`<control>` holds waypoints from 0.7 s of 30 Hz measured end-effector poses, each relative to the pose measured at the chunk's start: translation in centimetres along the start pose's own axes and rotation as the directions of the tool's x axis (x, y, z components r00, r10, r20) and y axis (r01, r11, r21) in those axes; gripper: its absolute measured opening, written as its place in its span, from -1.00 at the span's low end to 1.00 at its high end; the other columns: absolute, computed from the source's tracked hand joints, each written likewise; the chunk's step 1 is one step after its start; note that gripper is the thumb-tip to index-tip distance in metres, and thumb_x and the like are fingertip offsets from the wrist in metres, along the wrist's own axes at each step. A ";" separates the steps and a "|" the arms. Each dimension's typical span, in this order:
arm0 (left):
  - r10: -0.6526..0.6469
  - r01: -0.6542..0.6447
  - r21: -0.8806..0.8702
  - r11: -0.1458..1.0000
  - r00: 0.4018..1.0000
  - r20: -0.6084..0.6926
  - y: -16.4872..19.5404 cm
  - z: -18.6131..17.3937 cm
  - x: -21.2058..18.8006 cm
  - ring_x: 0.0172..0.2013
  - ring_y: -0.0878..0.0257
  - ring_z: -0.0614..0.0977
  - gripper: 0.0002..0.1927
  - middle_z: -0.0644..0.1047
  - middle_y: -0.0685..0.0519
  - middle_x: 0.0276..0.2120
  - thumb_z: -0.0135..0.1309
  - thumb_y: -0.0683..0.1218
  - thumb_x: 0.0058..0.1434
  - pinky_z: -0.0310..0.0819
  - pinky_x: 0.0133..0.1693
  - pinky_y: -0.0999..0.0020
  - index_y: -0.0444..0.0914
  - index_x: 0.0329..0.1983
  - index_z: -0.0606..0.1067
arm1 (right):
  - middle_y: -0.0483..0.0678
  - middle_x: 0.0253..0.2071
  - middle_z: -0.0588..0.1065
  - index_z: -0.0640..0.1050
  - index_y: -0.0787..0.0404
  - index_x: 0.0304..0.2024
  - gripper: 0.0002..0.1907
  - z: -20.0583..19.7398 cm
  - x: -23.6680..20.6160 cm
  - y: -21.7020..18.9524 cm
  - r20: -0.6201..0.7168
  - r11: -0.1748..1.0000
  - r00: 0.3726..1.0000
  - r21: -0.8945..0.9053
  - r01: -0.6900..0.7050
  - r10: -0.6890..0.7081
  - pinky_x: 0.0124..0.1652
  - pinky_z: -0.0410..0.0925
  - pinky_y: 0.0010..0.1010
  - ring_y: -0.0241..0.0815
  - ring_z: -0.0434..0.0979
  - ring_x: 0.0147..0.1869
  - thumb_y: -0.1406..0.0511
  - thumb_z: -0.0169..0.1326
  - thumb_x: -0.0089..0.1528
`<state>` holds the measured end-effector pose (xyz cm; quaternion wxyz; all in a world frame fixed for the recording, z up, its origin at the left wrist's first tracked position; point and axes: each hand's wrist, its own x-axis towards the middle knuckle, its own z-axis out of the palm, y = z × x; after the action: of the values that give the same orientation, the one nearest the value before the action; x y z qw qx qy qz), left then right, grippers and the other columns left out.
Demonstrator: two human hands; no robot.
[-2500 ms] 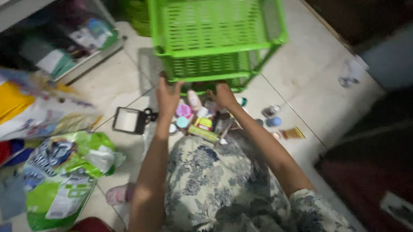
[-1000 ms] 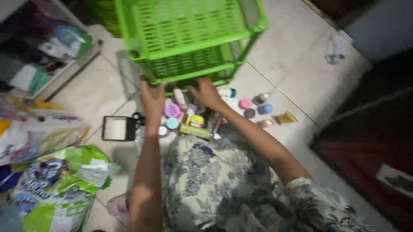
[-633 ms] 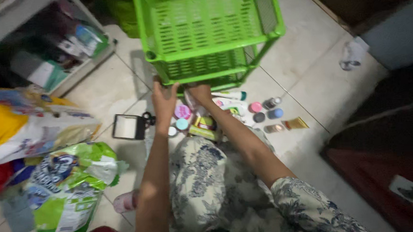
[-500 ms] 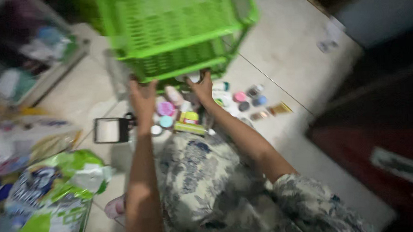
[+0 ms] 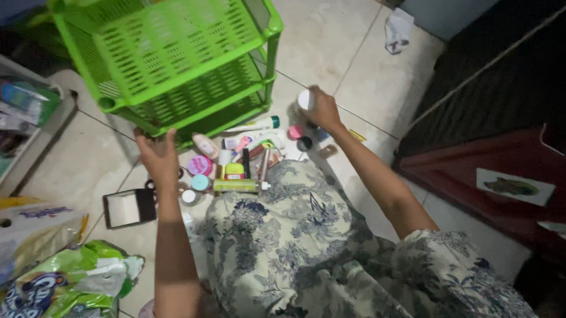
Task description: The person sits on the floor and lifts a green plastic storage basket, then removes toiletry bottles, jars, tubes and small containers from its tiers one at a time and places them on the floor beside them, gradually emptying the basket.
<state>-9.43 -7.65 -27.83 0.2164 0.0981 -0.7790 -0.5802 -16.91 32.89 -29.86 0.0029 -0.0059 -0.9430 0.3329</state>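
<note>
Right hand [image 5: 322, 108] seemingly around white jar [image 5: 305, 100]

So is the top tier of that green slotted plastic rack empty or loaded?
Empty: the green rack's top tier shows only bare slotted plastic.

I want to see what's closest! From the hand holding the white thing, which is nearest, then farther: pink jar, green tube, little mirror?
From the right hand:
1. Pink jar, just below-left of it.
2. Green tube, lying by the person's lap.
3. Little mirror, far left, beyond the left hand.
</note>
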 end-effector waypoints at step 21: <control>-0.021 0.023 0.030 0.999 0.998 -0.060 2.5 -0.4 2.6 0.03 -0.02 0.68 -0.42 0.62 -0.22 -0.02 0.25 -0.02 0.27 0.54 0.02 0.17 -0.37 0.25 0.34 | 0.21 0.07 0.53 0.55 0.24 0.11 -0.49 19.5 5.2 -23.2 0.293 0.919 0.890 0.292 0.266 -0.350 0.08 0.39 -0.05 0.23 0.51 0.12 0.14 0.28 0.18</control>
<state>-11.35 -8.33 -24.81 0.2318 0.1272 -0.7798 -0.5674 -22.47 2.67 -30.42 -0.1058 0.2025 -0.8699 0.4372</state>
